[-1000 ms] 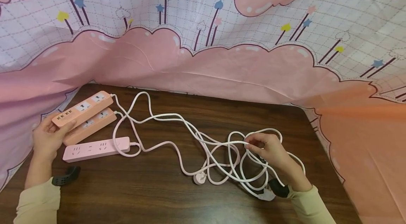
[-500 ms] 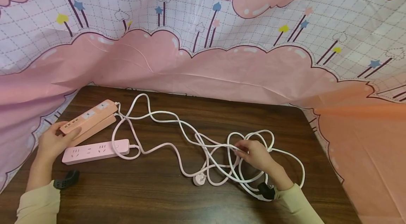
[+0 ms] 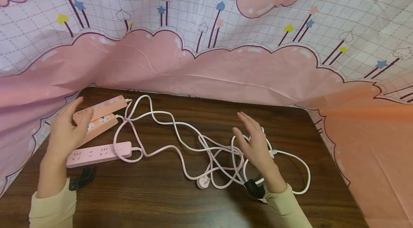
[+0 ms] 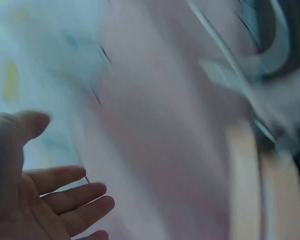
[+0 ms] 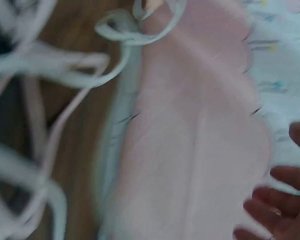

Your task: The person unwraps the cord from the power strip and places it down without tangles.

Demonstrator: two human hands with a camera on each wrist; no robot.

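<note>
My left hand (image 3: 66, 131) hovers over the left side of the table with thumb and fingers spread, holding nothing. Beside and partly behind it lie two orange power strips: the upper power strip (image 3: 111, 105) and the lower power strip (image 3: 102, 126). A pink power strip (image 3: 96, 153) lies nearest the front. My right hand (image 3: 258, 149) is raised over the tangled white cords (image 3: 190, 149) with its fingers extended and nothing in them. Both wrist views are blurred; the left hand (image 4: 55, 200) and the right hand (image 5: 280, 200) show bare, spread fingers there.
A pale round plug (image 3: 203, 182) lies at the front middle of the dark wooden table (image 3: 145, 199). Cord loops reach to the right, with a white cord (image 3: 308, 174) curving past my right forearm. A patterned pink curtain (image 3: 206, 74) hangs behind the table.
My left hand has let go of the upper orange power strip, which now lies farther right. My right hand has released the white cord and lifted, its fingers straightening.
</note>
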